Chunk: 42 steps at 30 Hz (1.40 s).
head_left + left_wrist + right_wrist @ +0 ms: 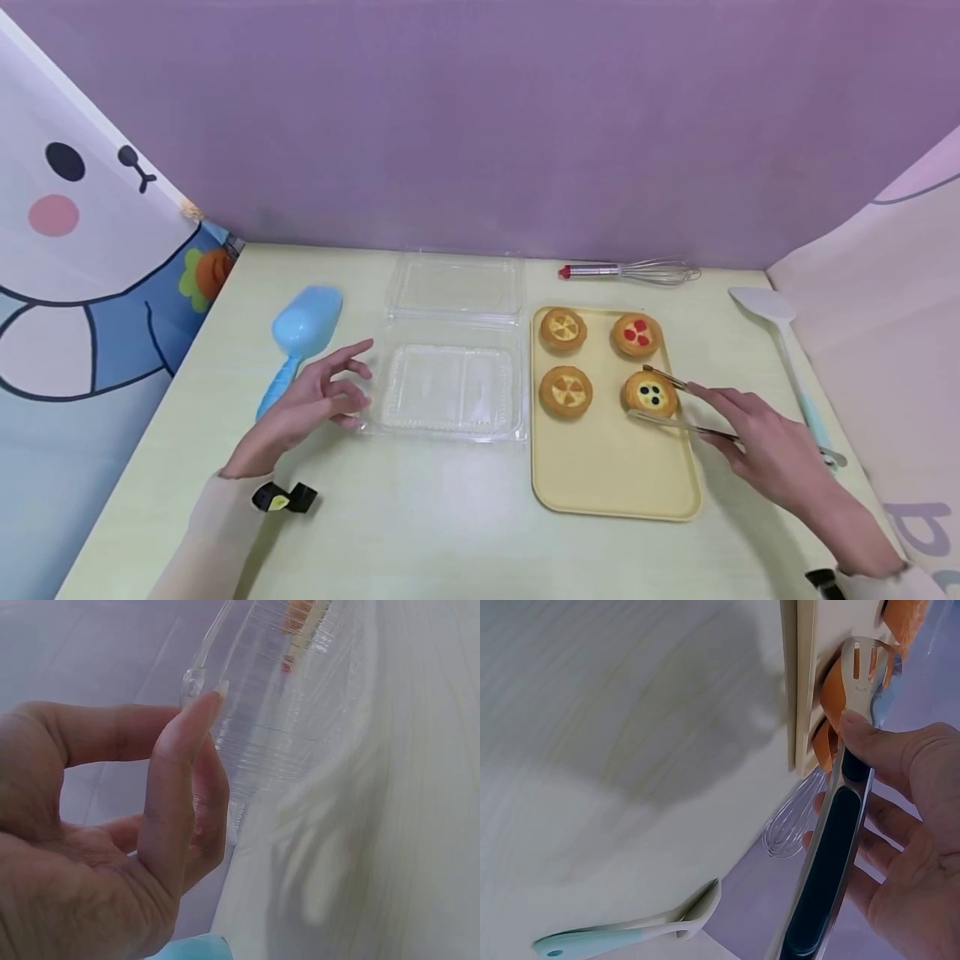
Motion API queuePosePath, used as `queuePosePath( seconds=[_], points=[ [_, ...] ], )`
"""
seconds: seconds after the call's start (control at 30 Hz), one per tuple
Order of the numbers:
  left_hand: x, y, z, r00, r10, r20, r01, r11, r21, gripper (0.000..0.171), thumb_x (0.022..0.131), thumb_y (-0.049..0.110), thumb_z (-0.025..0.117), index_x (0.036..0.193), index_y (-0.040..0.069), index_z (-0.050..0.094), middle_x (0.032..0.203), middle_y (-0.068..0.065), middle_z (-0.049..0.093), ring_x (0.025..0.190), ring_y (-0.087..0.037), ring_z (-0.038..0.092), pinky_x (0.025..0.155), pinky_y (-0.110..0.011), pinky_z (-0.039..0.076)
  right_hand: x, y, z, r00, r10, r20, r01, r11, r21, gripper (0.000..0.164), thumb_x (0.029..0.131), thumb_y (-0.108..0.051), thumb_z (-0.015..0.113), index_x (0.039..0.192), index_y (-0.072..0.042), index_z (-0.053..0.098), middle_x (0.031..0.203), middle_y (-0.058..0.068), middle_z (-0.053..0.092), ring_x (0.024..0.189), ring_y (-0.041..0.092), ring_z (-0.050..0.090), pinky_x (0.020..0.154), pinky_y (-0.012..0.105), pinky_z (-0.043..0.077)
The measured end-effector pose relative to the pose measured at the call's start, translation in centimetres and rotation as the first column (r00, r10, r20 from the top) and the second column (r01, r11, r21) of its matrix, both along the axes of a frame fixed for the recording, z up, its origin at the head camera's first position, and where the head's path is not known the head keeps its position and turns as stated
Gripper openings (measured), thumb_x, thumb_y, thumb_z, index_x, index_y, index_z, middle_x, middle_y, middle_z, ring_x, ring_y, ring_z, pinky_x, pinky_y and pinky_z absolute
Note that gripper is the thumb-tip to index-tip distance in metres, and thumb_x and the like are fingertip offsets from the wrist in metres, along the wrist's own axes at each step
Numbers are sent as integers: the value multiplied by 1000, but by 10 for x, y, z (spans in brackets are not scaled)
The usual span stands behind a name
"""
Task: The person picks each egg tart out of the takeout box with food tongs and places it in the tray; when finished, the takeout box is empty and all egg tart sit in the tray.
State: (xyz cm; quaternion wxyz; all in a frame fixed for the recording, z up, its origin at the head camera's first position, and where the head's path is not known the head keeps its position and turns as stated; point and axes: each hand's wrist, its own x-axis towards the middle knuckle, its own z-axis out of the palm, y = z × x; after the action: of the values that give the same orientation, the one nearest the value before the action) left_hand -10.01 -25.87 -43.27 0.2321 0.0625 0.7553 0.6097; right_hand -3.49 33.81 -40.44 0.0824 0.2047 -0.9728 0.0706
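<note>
My right hand (772, 446) holds metal tongs with dark handle grips (829, 870), thumb on one arm and fingers on the other. The tongs' tips lie on either side of a tart with dark berries (651, 394) on the beige tray (600, 487); whether they press on it I cannot tell. My left hand (315, 400) has loosely bent fingers and holds nothing. Its fingertips are close to the left edge of a clear plastic clamshell box (450, 436), which lies with its lid (457, 287) folded back; contact is unclear.
Two tarts with tan wedges (566, 392) and a red-topped tart (637, 335) share the tray. A whisk (622, 272) lies behind it. On the right is a pale spoon-like utensil with a mint handle (795, 367); on the left, a blue scoop (306, 325).
</note>
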Motion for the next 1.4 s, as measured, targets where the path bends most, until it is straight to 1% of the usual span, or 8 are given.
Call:
queuePosePath(
  seconds=[0.23, 0.6, 0.73, 1.0, 1.13, 1.3, 1.37, 1.4],
  points=[
    [0, 1, 0, 1000, 0, -1, 0, 1000, 1, 83, 94, -3, 66, 165, 7, 26, 132, -26, 45, 88, -22, 70, 68, -36, 66, 0, 1, 0, 1000, -3, 5, 3, 1000, 10, 81, 75, -16, 91, 148, -24, 57, 124, 6, 72, 104, 32, 71, 43, 24, 37],
    [-2, 0, 0, 1000, 9, 10, -9, 1000, 0, 83, 93, -3, 67, 165, 9, 26, 132, -25, 45, 88, -20, 69, 69, -38, 66, 1, 2, 1, 1000, 7, -6, -7, 1000, 5, 84, 72, -15, 92, 149, -22, 57, 123, 7, 71, 103, 32, 71, 45, 29, 43],
    [-1, 0, 0, 1000, 11, 9, -11, 1000, -3, 84, 92, -4, 66, 165, 8, 26, 132, -25, 45, 88, -20, 69, 69, -38, 66, 1, 2, 2, 1000, 10, -6, -10, 1000, 2, 86, 72, -14, 92, 150, -22, 56, 125, 8, 71, 105, 33, 70, 47, 33, 47],
    [-1, 2, 3, 1000, 22, 21, -21, 1000, -5, 84, 92, -3, 66, 165, 9, 27, 131, -24, 45, 87, -18, 69, 69, -38, 66, 4, 3, 6, 1000, 10, 9, -10, 1000, -29, 90, 71, -12, 92, 152, -21, 53, 127, 11, 69, 109, 37, 67, 57, 50, 56],
    [-1, 2, 4, 999, 27, 28, -27, 1000, -8, 84, 92, -3, 67, 165, 10, 26, 132, -25, 45, 88, -18, 69, 69, -38, 66, 6, 3, 13, 1000, 11, 20, -10, 999, -47, 90, 73, -12, 92, 153, -21, 52, 130, 12, 68, 112, 38, 66, 60, 53, 57],
    [-2, 3, 4, 999, 26, 26, -25, 1000, -9, 84, 93, -3, 66, 165, 11, 26, 132, -25, 45, 88, -18, 69, 70, -38, 67, 13, 8, 24, 999, -23, 49, 27, 996, -79, 90, 75, -10, 90, 155, -24, 51, 133, 10, 67, 110, 36, 67, 55, 49, 55],
    [-2, 2, 3, 999, 24, 23, -24, 1000, -13, 84, 93, -2, 66, 165, 11, 26, 133, -26, 45, 89, -19, 69, 71, -38, 67, 14, 12, 27, 998, -43, 54, 48, 994, -94, 88, 77, -11, 90, 155, -23, 50, 133, 11, 67, 107, 37, 67, 53, 50, 53],
    [-2, 2, 3, 999, 24, 21, -24, 1000, -15, 84, 93, -2, 66, 165, 12, 25, 133, -26, 45, 89, -19, 69, 70, -38, 67, 14, 15, 28, 997, -49, 55, 54, 993, -100, 87, 78, -11, 89, 155, -22, 50, 133, 13, 66, 107, 39, 67, 55, 54, 54]
  ],
)
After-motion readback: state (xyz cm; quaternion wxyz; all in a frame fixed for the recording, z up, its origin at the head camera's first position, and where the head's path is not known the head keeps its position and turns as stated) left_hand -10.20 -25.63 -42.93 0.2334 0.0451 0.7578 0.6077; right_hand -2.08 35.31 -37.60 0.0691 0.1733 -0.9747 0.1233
